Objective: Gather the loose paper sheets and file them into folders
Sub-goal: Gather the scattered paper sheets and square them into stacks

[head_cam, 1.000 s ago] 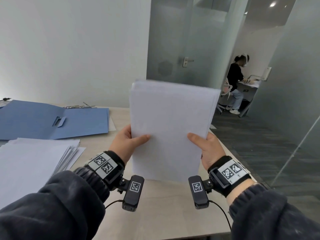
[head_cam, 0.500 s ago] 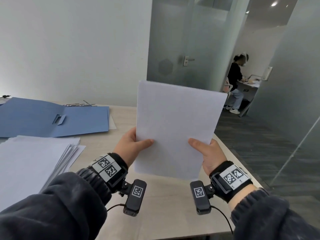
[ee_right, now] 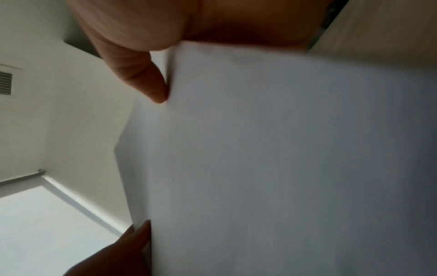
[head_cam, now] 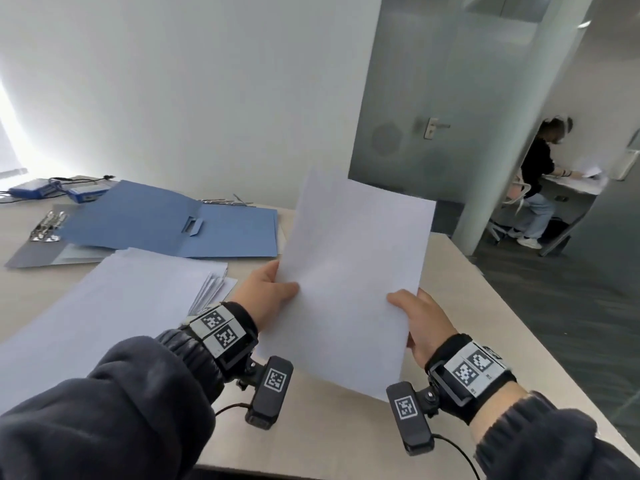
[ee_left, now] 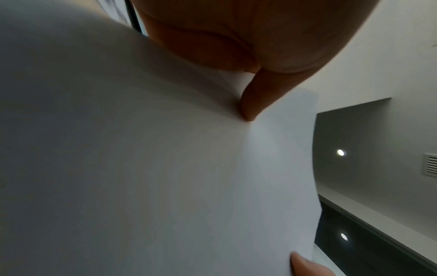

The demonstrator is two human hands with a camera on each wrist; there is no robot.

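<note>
Beige table (head_cam: 322, 441), one blue folder (head_cam: 166, 226), one paper pile (head_cam: 104, 306); two hands, left hand (head_cam: 266, 296) and right hand (head_cam: 424, 323), pinching one sheaf (head_cam: 349, 271).

both forearms reach forward in dark sleeves, each wrist strapped with a marker band. the left hand (head_cam: 266, 294) and right hand (head_cam: 424, 323) pinch the paper sheets (head_cam: 349, 271) at opposite side edges, thumbs on the near face.
</note>
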